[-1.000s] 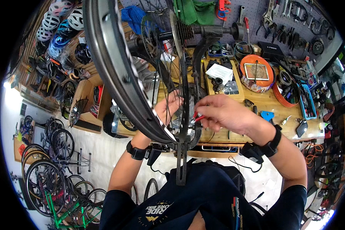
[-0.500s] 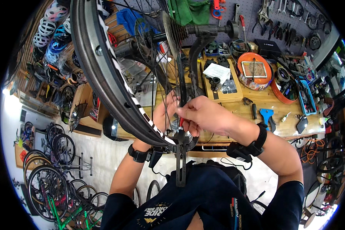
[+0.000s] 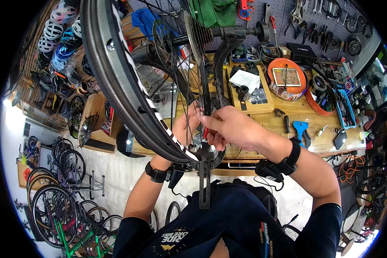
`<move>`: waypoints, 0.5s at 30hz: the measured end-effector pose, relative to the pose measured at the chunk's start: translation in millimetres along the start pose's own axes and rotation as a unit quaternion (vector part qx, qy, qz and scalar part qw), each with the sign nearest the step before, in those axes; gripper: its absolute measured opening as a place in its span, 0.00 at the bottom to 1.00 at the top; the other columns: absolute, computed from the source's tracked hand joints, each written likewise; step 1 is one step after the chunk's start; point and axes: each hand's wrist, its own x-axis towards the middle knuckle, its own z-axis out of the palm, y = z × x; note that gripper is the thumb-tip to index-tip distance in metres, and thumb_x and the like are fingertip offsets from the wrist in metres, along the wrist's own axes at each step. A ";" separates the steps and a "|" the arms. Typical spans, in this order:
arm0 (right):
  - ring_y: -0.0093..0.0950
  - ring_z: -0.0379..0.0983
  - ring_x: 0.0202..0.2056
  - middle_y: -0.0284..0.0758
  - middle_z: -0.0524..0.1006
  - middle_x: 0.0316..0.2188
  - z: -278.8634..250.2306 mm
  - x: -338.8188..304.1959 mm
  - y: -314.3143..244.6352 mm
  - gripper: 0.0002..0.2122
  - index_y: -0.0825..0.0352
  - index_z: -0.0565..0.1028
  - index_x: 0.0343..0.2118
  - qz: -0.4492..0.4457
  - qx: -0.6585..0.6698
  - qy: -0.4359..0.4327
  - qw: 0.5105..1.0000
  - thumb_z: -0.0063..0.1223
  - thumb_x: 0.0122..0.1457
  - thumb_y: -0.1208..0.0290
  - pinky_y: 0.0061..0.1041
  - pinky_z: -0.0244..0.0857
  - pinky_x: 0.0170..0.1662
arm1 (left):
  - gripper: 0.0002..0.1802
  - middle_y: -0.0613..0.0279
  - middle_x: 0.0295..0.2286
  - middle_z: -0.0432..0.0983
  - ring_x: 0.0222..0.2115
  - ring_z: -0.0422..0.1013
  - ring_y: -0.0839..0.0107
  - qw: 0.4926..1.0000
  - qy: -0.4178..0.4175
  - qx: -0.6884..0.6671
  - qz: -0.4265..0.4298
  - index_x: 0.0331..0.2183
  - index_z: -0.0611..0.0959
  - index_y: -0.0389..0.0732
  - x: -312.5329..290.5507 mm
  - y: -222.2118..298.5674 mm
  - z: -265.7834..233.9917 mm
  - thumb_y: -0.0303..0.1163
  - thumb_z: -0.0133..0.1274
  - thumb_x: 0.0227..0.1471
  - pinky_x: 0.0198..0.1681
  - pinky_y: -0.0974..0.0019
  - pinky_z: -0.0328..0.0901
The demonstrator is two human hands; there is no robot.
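Note:
A bicycle wheel with a black rim (image 3: 127, 92) and white markings hangs upright in a black truing stand (image 3: 219, 60). Its cassette (image 3: 195, 34) is toward the top of the view. At the wheel's near lower part, my right hand (image 3: 230, 127) has its thumb and fingers closed around a small red tool (image 3: 205, 133) beside the spokes. My left hand (image 3: 186, 125) is behind the spokes with curled fingers close to my right fingertips; what it pinches is hidden. Just below both hands is the stand's slotted metal arm (image 3: 204, 182), pointing toward my chest.
On the wooden bench lie a box of parts (image 3: 258, 101), an orange round container (image 3: 287, 77), a blue-handled tool (image 3: 300, 127), a screwdriver (image 3: 287, 124) and a blue tray (image 3: 345, 109). Tools hang on the pegboard (image 3: 279, 17). Bicycles (image 3: 56, 198) and helmets (image 3: 53, 30) fill the left side.
The wheel has turned slightly: a shiny spot and the white markings on the rim have shifted upward. More of the red tool shows; both hands stay nearly in place.

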 end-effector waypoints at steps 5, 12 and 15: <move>0.22 0.68 0.15 0.36 0.74 0.20 -0.3 6.2 10.1 0.19 0.73 0.72 0.27 -0.013 0.003 -0.016 1.000 0.45 0.66 0.60 0.20 0.63 0.19 | 0.28 0.62 0.48 0.70 0.48 0.66 0.75 1.000 -0.006 0.021 -0.020 0.59 0.61 0.33 2.7 5.1 0.4 0.38 0.43 0.63 0.55 0.69 0.58; 0.21 0.67 0.15 0.35 0.74 0.19 -1.9 2.9 5.2 0.20 0.72 0.72 0.25 -0.019 0.027 -0.009 0.999 0.45 0.66 0.58 0.19 0.60 0.19 | 0.28 0.63 0.46 0.71 0.47 0.65 0.77 0.999 0.040 -0.015 -0.026 0.59 0.62 0.33 -1.6 1.0 5.2 0.38 0.43 0.63 0.56 0.71 0.57; 0.21 0.67 0.14 0.35 0.73 0.18 3.2 0.8 4.4 0.19 0.72 0.72 0.25 -0.016 0.012 -0.010 1.000 0.45 0.65 0.59 0.19 0.60 0.18 | 0.26 0.64 0.45 0.72 0.45 0.67 0.78 1.000 0.013 -0.003 -0.009 0.57 0.65 0.33 1.1 4.8 6.1 0.40 0.43 0.63 0.51 0.72 0.60</move>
